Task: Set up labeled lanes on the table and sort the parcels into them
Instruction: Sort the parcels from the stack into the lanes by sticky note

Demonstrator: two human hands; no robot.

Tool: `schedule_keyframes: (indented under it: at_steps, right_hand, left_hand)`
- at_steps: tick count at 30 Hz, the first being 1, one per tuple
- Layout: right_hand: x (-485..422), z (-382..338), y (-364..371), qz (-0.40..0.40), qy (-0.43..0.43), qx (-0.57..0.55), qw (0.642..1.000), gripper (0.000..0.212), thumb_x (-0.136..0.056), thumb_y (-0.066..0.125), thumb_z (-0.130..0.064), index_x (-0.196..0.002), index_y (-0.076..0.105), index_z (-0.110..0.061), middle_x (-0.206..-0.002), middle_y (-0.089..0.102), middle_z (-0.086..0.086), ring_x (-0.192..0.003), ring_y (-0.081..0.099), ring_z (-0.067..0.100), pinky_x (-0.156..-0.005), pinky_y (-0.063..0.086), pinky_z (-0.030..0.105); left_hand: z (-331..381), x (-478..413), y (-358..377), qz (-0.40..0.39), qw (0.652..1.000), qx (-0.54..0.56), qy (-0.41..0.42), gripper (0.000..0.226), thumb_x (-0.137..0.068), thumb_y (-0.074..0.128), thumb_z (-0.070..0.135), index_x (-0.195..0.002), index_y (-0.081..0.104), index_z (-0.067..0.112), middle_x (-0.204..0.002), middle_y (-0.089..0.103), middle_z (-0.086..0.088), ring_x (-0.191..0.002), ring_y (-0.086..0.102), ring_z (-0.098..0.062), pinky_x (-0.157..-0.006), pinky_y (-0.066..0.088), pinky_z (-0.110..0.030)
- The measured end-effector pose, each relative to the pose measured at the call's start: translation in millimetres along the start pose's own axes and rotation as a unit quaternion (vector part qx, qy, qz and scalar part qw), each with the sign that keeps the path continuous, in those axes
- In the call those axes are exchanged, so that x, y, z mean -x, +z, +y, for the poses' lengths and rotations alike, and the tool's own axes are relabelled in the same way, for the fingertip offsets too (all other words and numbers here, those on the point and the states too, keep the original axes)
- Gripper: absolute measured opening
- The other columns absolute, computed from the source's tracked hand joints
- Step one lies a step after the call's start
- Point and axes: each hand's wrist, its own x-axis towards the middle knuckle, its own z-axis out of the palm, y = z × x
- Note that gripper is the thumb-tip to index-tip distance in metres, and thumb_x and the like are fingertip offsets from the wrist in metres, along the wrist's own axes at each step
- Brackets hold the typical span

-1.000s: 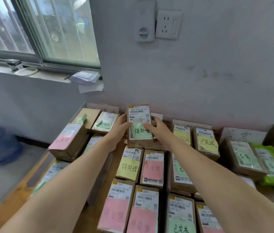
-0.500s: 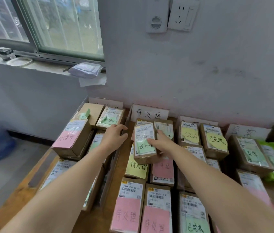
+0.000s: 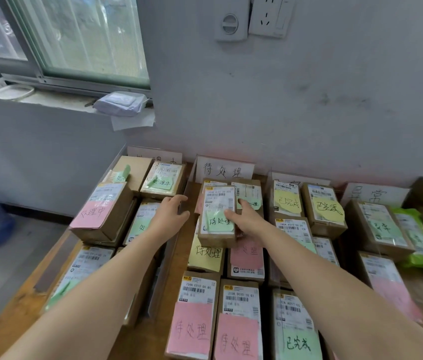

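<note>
A small cardboard parcel with a green sticky note [image 3: 217, 213] sits on top of other parcels in the second lane, under the white lane sign [image 3: 224, 169] against the wall. My right hand [image 3: 246, 219] rests against its right side, thumb on the green note. My left hand [image 3: 170, 216] hovers left of it with fingers apart, not touching it. Rows of brown parcels with pink, yellow and green notes fill the lanes on the wooden table [image 3: 18, 313].
Clear plastic dividers [image 3: 165, 266] separate the lanes. A stacked box with a pink note [image 3: 102, 213] stands at left. Green bag parcels [image 3: 420, 237] lie at right. The wall with a socket [image 3: 270, 15] is behind; a windowsill holds a white packet [image 3: 120, 103].
The green-noted parcel came down from being held upright in both hands onto the stack in the second lane. My left hand let go and drew left; the lane sign came into view.
</note>
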Motion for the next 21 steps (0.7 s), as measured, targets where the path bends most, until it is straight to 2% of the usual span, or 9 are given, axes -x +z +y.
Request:
schedule_keyframes:
  at_steps: [4, 7, 12, 14, 17, 19, 21]
  right_hand:
    - [-11, -8, -9, 0.037, -0.003, -0.036, 0.999, 0.054, -0.099, 0.051, -0.027, -0.147, 0.027, -0.017, -0.140, 0.050, 0.005, -0.124, 0.051, 0.026, -0.091, 0.042, 0.034]
    - [-30, -15, -13, 0.052, -0.007, -0.045, 0.998, 0.051, -0.099, 0.052, -0.028, -0.144, 0.031, -0.017, -0.141, 0.050, 0.006, -0.125, 0.050, 0.026, -0.092, 0.041, 0.036]
    - [-73, -36, -13, 0.040, -0.003, -0.056, 0.998, 0.047, -0.099, 0.052, -0.029, -0.141, 0.035, -0.015, -0.138, 0.053, 0.008, -0.123, 0.053, 0.027, -0.088, 0.045, 0.036]
    - [-85, -42, -9, 0.032, 0.008, -0.061, 0.998, 0.046, -0.098, 0.054, -0.030, -0.138, 0.038, -0.016, -0.134, 0.056, 0.008, -0.118, 0.057, 0.028, -0.091, 0.051, 0.042]
    - [-103, -45, -6, 0.022, 0.025, 0.034, 0.999, 0.042, -0.096, 0.055, -0.033, -0.132, 0.044, -0.014, -0.127, 0.060, 0.007, -0.113, 0.059, 0.029, -0.089, 0.053, 0.048]
    - [-109, -42, -7, 0.026, 0.001, 0.127, 0.992, 0.036, -0.096, 0.054, -0.035, -0.125, 0.052, -0.014, -0.123, 0.063, 0.004, -0.109, 0.061, 0.026, -0.091, 0.052, 0.045]
    - [-110, -39, -11, 0.030, -0.026, 0.167, 0.985, 0.033, -0.096, 0.053, -0.036, -0.122, 0.056, -0.015, -0.123, 0.064, 0.003, -0.108, 0.062, 0.023, -0.090, 0.050, 0.039]
  left_hand:
    - [3, -9, 2, 0.012, 1.000, 0.018, -0.004, 0.046, -0.095, 0.053, 0.019, -0.139, 0.042, 0.017, -0.133, 0.046, -0.010, -0.115, 0.050, -0.022, -0.094, 0.045, -0.033]
    - [5, -20, 2, 0.028, 0.999, 0.030, -0.015, 0.045, -0.095, 0.053, 0.017, -0.138, 0.043, 0.014, -0.129, 0.051, -0.011, -0.109, 0.052, -0.020, -0.086, 0.043, -0.029]
    - [5, -45, 1, 0.052, 0.997, 0.038, -0.049, 0.044, -0.094, 0.055, 0.015, -0.137, 0.045, 0.013, -0.129, 0.054, -0.012, -0.117, 0.053, -0.025, -0.093, 0.046, -0.034]
    - [4, -50, 1, 0.052, 0.996, 0.038, -0.054, 0.043, -0.094, 0.055, 0.014, -0.136, 0.046, 0.012, -0.130, 0.054, -0.013, -0.117, 0.053, -0.025, -0.094, 0.046, -0.035]
    - [4, -60, 0, 0.055, 0.996, 0.033, -0.067, 0.042, -0.094, 0.055, 0.014, -0.135, 0.047, 0.013, -0.131, 0.052, -0.013, -0.119, 0.052, -0.026, -0.094, 0.045, -0.035]
    - [4, -64, 1, 0.054, 0.995, 0.031, -0.074, 0.043, -0.094, 0.055, 0.014, -0.136, 0.046, 0.014, -0.132, 0.052, -0.013, -0.120, 0.052, -0.026, -0.095, 0.045, -0.036]
    - [5, -65, 3, 0.050, 0.996, 0.024, -0.074, 0.042, -0.094, 0.055, 0.015, -0.136, 0.046, 0.014, -0.133, 0.051, -0.012, -0.120, 0.052, -0.025, -0.096, 0.046, -0.036]
